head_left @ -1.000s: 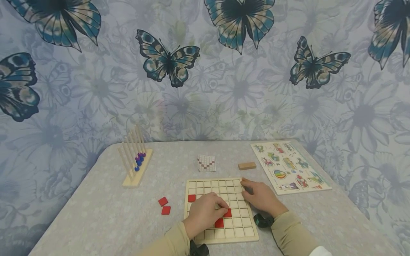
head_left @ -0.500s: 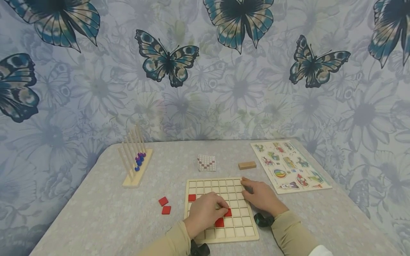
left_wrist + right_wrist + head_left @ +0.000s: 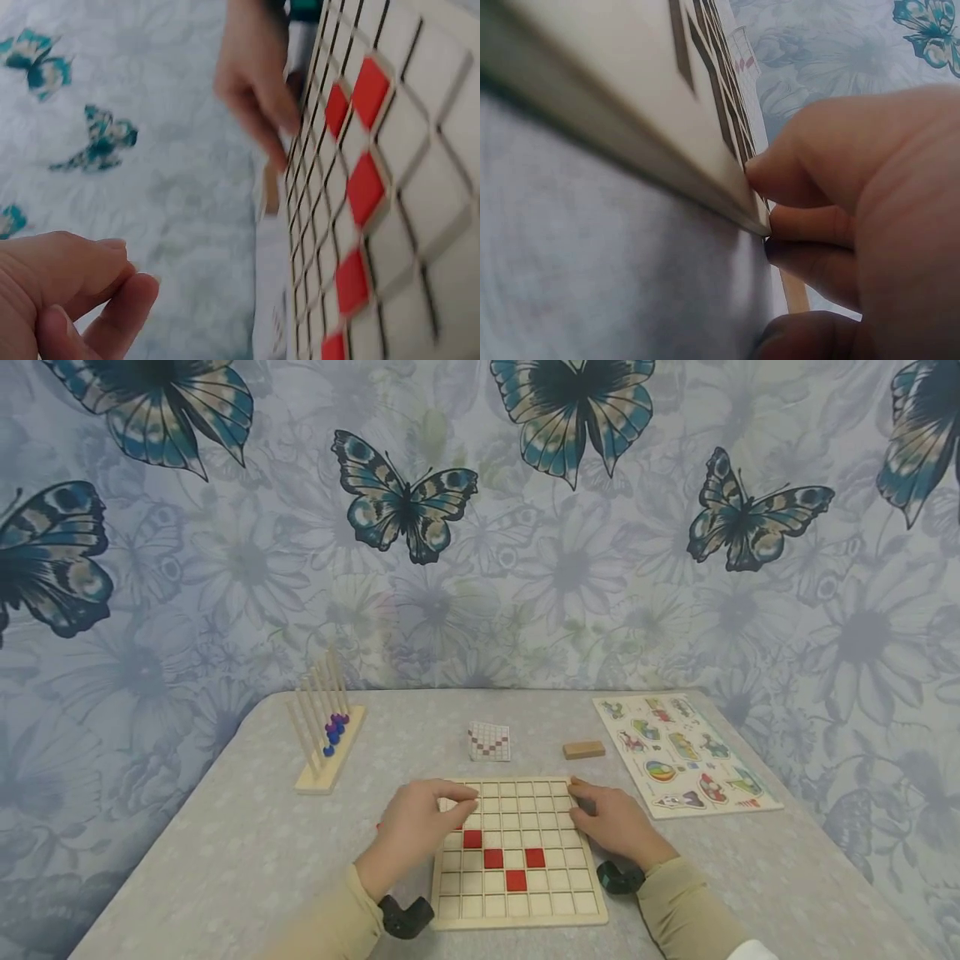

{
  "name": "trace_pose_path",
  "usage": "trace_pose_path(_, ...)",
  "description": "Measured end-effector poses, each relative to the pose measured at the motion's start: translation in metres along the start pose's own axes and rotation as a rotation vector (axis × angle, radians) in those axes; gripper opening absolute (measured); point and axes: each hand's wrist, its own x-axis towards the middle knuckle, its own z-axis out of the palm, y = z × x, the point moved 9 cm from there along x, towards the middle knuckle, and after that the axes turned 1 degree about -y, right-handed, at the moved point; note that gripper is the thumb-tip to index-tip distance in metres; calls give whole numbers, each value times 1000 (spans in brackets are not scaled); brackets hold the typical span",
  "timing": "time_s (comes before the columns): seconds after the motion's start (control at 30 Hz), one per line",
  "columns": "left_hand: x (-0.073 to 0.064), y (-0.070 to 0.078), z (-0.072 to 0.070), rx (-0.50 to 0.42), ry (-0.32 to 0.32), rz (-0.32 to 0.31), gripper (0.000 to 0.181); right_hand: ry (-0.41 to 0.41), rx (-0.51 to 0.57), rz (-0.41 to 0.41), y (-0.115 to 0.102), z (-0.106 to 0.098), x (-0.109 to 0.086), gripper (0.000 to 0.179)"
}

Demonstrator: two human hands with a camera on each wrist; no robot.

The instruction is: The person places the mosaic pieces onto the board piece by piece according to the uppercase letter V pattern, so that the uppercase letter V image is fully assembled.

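Observation:
A pale wooden grid board (image 3: 555, 906) lies on the table with several red square tiles (image 3: 516, 880) set in its cells, roughly in a V shape. My left hand (image 3: 416, 827) hovers over the board's upper left part, thumb and fingers loosely bent. In the left wrist view nothing shows between those fingertips (image 3: 142, 285). My right hand (image 3: 618, 822) holds the board's right edge near its far corner, with the thumb on top and the fingers along the side. A loose red tile (image 3: 378, 827) peeks out left of the left hand, mostly hidden.
Behind the board lie a small pattern card (image 3: 489, 742) and a wooden block (image 3: 583, 750). A peg stand (image 3: 318, 777) with blue and purple beads is at back left. A picture puzzle board (image 3: 686, 756) lies at right. A patterned wall (image 3: 480, 610) stands behind the table.
My left hand has let go of a red tile in its cell and moved left and away across the board. The right hand keeps its hold on the edge. The head view has shifted slightly.

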Motion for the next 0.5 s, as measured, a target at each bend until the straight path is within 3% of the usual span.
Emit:
trace_pose_path(0.17,-6,-51,-47,59,75,-119,21,-2,-7,-1,-1,0,0,45)
trace_pose_path(0.27,-11,-86,-65,138,120,-177,25,-4,-11,1,-1,-1,-1,45)
trace_pose_path(0.37,-13,-113,-74,199,133,-201,23,-6,-4,-1,-1,-1,-1,45)
trace_pose_path(0.5,-12,-132,-72,174,88,-189,18,-2,9,-6,-2,-1,-2,45)
